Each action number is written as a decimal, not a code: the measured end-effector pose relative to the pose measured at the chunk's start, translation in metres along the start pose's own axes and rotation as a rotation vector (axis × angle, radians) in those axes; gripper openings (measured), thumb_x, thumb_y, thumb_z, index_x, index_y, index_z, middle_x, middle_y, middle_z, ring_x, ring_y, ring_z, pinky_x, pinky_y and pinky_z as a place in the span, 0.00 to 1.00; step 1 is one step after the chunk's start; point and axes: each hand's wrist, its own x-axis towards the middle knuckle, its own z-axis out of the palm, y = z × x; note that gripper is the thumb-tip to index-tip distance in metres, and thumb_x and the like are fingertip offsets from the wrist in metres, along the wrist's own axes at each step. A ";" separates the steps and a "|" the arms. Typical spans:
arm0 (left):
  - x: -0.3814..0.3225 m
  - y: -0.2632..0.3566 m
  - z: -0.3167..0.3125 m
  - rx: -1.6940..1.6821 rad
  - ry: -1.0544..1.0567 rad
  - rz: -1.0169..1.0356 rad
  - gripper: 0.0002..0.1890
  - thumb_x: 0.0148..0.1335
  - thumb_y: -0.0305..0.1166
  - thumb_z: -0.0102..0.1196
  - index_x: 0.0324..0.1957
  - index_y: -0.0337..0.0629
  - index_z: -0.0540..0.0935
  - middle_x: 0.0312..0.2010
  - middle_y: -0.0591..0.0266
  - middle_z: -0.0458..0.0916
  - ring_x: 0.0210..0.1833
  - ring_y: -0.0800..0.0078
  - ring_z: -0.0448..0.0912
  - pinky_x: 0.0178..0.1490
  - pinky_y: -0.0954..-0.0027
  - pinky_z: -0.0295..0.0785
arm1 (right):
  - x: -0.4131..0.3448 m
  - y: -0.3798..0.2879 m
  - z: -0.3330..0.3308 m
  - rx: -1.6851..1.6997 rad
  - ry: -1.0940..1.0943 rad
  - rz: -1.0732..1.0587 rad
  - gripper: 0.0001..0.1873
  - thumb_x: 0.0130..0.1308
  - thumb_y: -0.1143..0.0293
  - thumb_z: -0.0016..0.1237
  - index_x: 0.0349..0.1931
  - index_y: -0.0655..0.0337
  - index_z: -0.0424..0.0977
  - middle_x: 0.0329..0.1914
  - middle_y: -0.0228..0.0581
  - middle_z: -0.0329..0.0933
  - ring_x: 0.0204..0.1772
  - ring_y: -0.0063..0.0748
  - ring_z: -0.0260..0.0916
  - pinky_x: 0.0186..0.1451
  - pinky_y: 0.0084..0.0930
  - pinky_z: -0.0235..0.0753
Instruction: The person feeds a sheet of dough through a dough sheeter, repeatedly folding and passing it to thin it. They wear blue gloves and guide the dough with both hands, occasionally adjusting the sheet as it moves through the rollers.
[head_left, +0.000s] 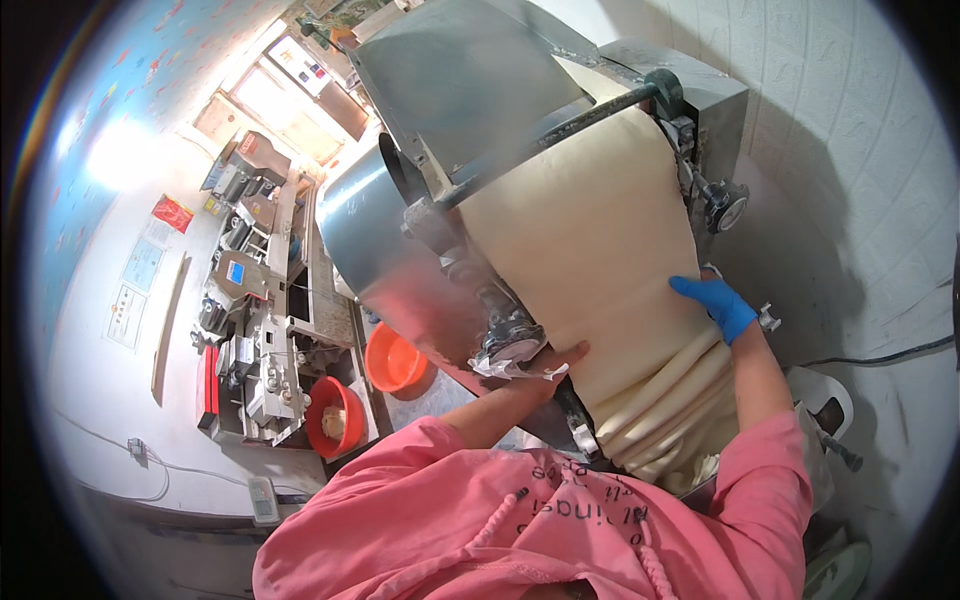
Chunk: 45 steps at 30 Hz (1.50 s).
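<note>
A wide sheet of pale dough hangs over the front of a metal dough-sheeting machine and gathers in soft folds near my body. My left hand, bare, reaches past a flour-caked adjusting knob to the sheet's left edge; its fingertips rest at the dough and the rest is partly hidden. On the opposite edge lies my right hand in a blue glove, its thumb over the dough's face and its other fingers largely hidden. Whether either hand grips the sheet I cannot tell.
A second knob sticks out on the machine's right side. Left of the machine are an orange basin and a red basin with dough in it. Smaller machines line the left wall. A black cable runs along the right wall.
</note>
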 end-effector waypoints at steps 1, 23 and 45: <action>-0.022 0.031 0.008 -0.042 -0.014 0.019 0.35 0.55 0.51 0.61 0.56 0.32 0.72 0.56 0.56 0.73 0.57 0.63 0.70 0.62 0.66 0.60 | -0.001 -0.004 0.003 -0.007 0.012 0.002 0.30 0.57 0.61 0.58 0.56 0.68 0.66 0.50 0.41 0.75 0.50 0.29 0.73 0.52 0.27 0.73; -0.037 0.067 0.010 -0.227 -0.087 0.146 0.32 0.57 0.44 0.62 0.58 0.34 0.70 0.55 0.55 0.73 0.57 0.64 0.71 0.63 0.67 0.62 | 0.008 -0.016 0.023 -0.027 0.034 0.054 0.27 0.56 0.63 0.60 0.54 0.65 0.70 0.51 0.40 0.75 0.50 0.30 0.74 0.52 0.27 0.76; -0.172 0.138 0.036 -0.717 -0.587 0.045 0.30 0.56 0.31 0.63 0.59 0.39 0.67 0.52 0.58 0.74 0.55 0.64 0.73 0.60 0.63 0.68 | -0.123 -0.136 0.007 0.048 -0.051 -0.326 0.23 0.56 0.64 0.59 0.48 0.70 0.73 0.42 0.39 0.78 0.43 0.26 0.74 0.45 0.25 0.74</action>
